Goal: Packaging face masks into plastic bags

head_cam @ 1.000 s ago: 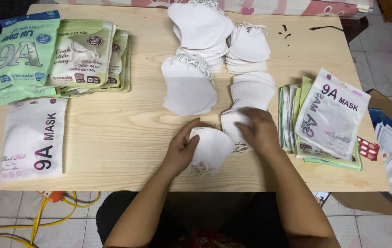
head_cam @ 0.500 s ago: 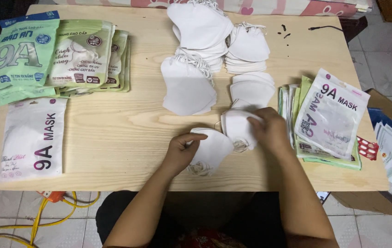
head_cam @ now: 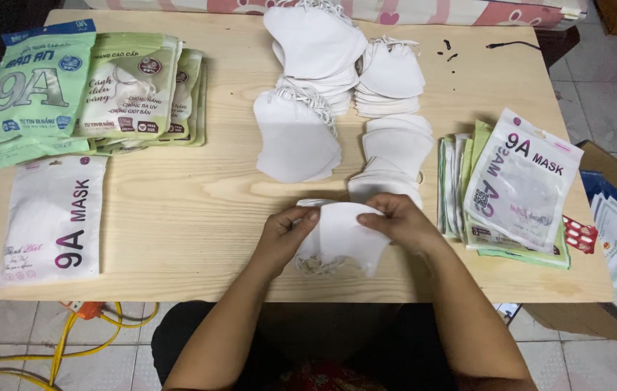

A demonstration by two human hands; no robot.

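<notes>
white mask held at the near edge of the counter

both hands grip one white fabric mask just above the wooden counter — the left hand pinched shut on its left edge, the right hand closed on its upper right edge. an ear loop bunches beneath the mask. directly beyond it lies a short stack of white masks, with larger piles further back. printed pouches sit to the right, green packets and a white pouch to the left.

judgement: handling looks sound — grips at the edges keep the face panel clean. keeping the fold line straight and the loops tucked in would help the piece lie flat.
</notes>
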